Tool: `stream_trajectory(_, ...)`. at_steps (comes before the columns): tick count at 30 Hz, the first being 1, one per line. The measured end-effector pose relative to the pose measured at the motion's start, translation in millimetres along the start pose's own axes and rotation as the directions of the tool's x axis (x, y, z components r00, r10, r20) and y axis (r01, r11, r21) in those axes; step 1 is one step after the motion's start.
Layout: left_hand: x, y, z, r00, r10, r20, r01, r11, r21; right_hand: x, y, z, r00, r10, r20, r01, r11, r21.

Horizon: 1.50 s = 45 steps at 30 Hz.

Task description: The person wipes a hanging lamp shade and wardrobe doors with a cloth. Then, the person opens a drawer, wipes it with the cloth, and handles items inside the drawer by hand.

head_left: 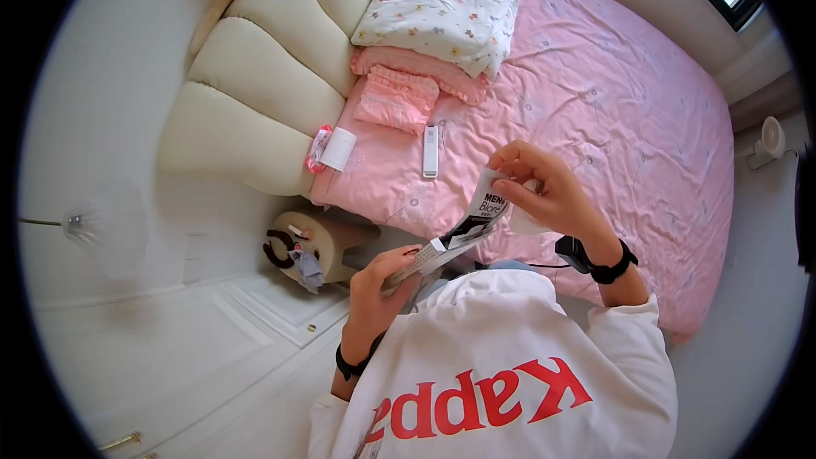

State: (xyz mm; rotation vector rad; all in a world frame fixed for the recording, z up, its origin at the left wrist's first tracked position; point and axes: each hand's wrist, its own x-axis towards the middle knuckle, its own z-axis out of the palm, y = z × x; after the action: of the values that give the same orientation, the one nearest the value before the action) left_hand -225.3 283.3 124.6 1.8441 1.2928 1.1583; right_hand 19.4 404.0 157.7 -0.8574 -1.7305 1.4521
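A black-and-white Men's Biore package (478, 214) is held at a slant between my two hands, above the near edge of the bed. My left hand (374, 286) is closed around its lower end, where small print shows on a pale side. At the upper end, my right hand (552, 191) pinches the printed panel between thumb and fingers. The package looks bent or opened out near its middle; what is inside cannot be made out. Something whitish, partly hidden, shows just below my right fingers.
On the pink bed (612, 119) lie a slim white box (431, 152), a white roll (339, 150), a small pink pillow (398, 99) and a folded floral quilt (442, 13). A padded headboard (255, 76) stands left. Below it, a round bedside table (340, 242) carries several small items.
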Motion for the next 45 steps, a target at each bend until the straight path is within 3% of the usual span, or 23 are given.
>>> stream_trajectory(2,-8,-5,1,0.994,-0.112,0.011,0.112,0.993,-0.023,5,4,0,0.999,-0.011,0.048,0.007,0.995,0.098)
stream_trajectory(5,-19,-16,2,0.961,-0.276,0.022,0.277,0.956,-0.097,11,9,-5,0.983,-0.001,0.183,0.011,0.999,-0.052)
stream_trajectory(8,-20,-17,3,0.931,-0.364,0.004,0.357,0.913,-0.199,17,20,1,0.989,-0.088,0.12,0.104,0.985,-0.135)
stream_trajectory(11,-23,-17,7,0.893,-0.449,-0.032,0.416,0.851,-0.32,20,4,4,0.995,0.059,0.08,-0.054,0.997,-0.06)
stream_trajectory(12,-24,-18,8,0.875,-0.483,-0.043,0.437,0.824,-0.362,22,9,4,0.998,0.033,0.056,-0.029,0.997,-0.064)
stream_trajectory(15,-28,-21,7,0.875,-0.481,-0.051,0.443,0.84,-0.313,26,5,4,0.999,0.02,0.025,-0.018,0.997,-0.071)
stream_trajectory(18,-29,-19,8,0.877,-0.476,-0.07,0.433,0.844,-0.317,29,15,5,0.99,-0.139,0.022,0.14,0.973,-0.186)
stream_trajectory(24,-31,-19,9,0.865,-0.497,-0.072,0.444,0.824,-0.353,29,6,6,0.998,-0.044,0.034,0.049,0.981,-0.187)
stream_trajectory(33,-29,-18,11,0.858,-0.503,-0.107,0.441,0.827,-0.349,37,-1,-3,0.998,-0.062,0.031,0.068,0.974,-0.216)
stream_trajectory(36,-30,-19,9,0.873,-0.48,-0.084,0.448,0.858,-0.252,39,-5,-3,0.999,-0.014,0.033,0.02,0.983,-0.181)
stream_trajectory(45,-26,-17,14,0.863,-0.49,-0.12,0.435,0.843,-0.316,40,-1,-10,0.997,-0.016,0.071,0.027,0.987,-0.158)
